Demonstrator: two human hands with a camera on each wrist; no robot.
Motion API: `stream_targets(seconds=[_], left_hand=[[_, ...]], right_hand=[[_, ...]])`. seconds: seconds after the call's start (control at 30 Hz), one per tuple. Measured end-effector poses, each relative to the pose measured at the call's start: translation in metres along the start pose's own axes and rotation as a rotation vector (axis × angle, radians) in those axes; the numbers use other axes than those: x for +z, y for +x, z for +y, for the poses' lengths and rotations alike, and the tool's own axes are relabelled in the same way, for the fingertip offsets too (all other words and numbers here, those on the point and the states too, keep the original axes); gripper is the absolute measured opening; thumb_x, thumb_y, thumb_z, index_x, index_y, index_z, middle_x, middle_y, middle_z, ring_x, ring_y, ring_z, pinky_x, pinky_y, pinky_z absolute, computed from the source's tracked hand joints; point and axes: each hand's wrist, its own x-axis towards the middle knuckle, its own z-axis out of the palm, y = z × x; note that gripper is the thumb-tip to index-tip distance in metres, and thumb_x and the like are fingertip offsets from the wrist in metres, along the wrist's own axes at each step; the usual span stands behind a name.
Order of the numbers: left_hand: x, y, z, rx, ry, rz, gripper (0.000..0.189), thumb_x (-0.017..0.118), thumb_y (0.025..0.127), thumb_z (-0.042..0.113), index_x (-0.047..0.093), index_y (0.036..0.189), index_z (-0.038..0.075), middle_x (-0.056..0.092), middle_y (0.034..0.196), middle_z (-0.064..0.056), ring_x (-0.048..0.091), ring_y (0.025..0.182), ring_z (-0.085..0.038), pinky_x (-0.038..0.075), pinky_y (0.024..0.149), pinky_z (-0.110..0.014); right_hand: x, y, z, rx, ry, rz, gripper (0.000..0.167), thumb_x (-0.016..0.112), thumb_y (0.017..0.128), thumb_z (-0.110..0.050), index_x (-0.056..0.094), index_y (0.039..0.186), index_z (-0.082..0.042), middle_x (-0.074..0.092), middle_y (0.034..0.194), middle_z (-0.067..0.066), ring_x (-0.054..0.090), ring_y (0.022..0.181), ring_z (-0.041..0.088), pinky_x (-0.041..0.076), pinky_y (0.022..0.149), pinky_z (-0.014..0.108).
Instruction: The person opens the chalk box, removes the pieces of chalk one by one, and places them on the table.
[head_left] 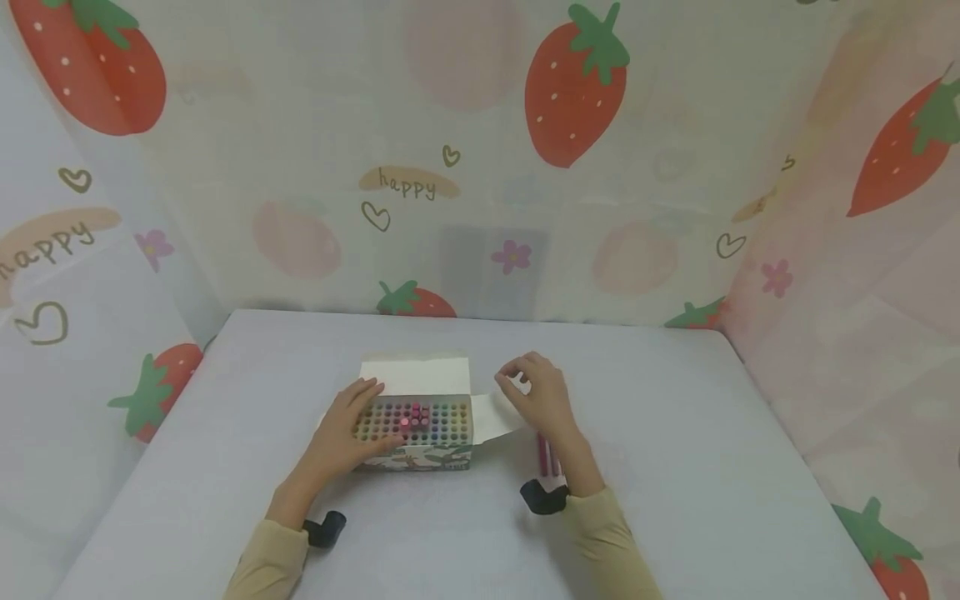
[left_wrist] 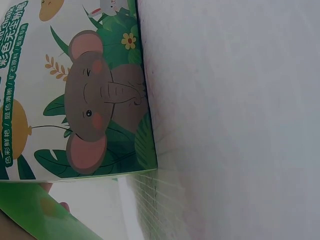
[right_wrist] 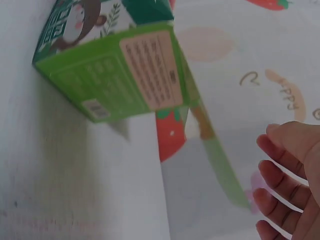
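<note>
An opened cardboard chalk box (head_left: pixel 438 457) stands on the table, packed with upright chalk sticks (head_left: pixel 450 425) in many colours; several pink ones (head_left: pixel 416 415) rise above the others near the middle. My left hand (head_left: pixel 343 433) holds the box at its left end, thumb along the front edge and fingers toward the back corner. The left wrist view shows the printed front with an elephant (left_wrist: pixel 92 102). Right of the box, my right hand (head_left: pixel 542 396) hovers over the side flap (head_left: pixel 493 418) with loosely bent fingers and nothing between them. In the right wrist view the fingers (right_wrist: pixel 280 187) stand apart.
Pink-purple sticks (head_left: pixel 544 457) lie on the white table (head_left: pixel 712 467), partly hidden under my right forearm. The box's raised lid (head_left: pixel 416 377) stands at its back. Strawberry-printed cloth (head_left: pixel 465 192) surrounds the table at the back and sides. Black wrist cameras (head_left: pixel 326 530) are strapped to both wrists.
</note>
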Motion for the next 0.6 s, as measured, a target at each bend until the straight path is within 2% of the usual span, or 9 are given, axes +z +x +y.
stream_targets(seconds=[0.3, 0.6], left_hand=[[-0.001, -0.001, 0.0, 0.004, -0.008, -0.002, 0.092, 0.072, 0.069, 0.058, 0.034, 0.143, 0.017, 0.024, 0.151, -0.01, 0.022, 0.138, -0.033, 0.024, 0.107, -0.059], [0.0, 0.0, -0.001, 0.003, -0.011, 0.002, 0.093, 0.072, 0.069, 0.059, 0.034, 0.143, 0.017, 0.023, 0.151, -0.01, 0.022, 0.138, -0.034, 0.025, 0.106, -0.061]], right_hand=[[0.019, 0.003, -0.027, -0.075, 0.021, -0.081, 0.011, 0.068, 0.085, -0.025, 0.069, 0.088, -0.015, 0.062, 0.088, -0.001, 0.058, 0.084, 0.02, 0.044, 0.077, 0.034], [0.039, 0.001, -0.047, -0.164, 0.008, -0.145, 0.008, 0.07, 0.083, -0.022, 0.07, 0.088, -0.016, 0.061, 0.086, 0.0, 0.056, 0.079, 0.019, 0.042, 0.074, 0.033]])
